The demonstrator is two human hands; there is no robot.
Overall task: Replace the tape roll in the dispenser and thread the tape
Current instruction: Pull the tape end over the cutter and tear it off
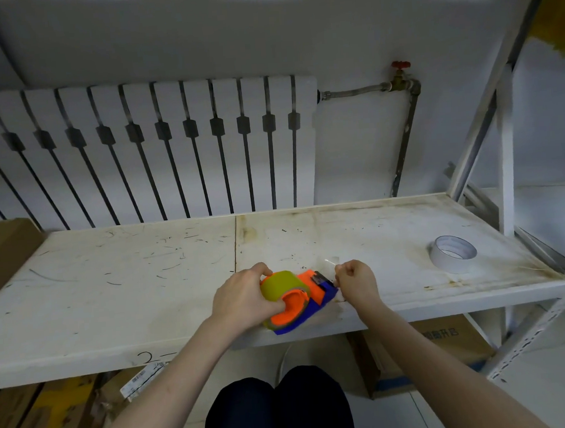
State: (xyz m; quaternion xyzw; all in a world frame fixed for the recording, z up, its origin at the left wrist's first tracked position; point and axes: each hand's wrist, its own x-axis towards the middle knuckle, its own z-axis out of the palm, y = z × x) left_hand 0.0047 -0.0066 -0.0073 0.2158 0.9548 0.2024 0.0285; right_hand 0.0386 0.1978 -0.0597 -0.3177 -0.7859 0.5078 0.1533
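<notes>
White and scuffed, a metal shelf ran across the view, with a white radiator on the wall behind it and a pipe with a red valve to the right. Near the front edge of the shelf sat an orange and blue dispenser, tilted on its side, with a yellow-green roll mounted on it. The left hand was wrapped around the roll and the dispenser's rear, fingers curled over the top and thumb pressed against the orange hub. The right hand was closed in a pinch just beside the dispenser's blade end, gripping a strip of clear tape that rose from it; the strip was nearly transparent and its edges were hard to trace. Well apart, toward the right end of the shelf, lay a white roll flat on its side. Below the shelf, cardboard boxes were partly hidden, and dark-clothed knees were cut off at the bottom edge.
</notes>
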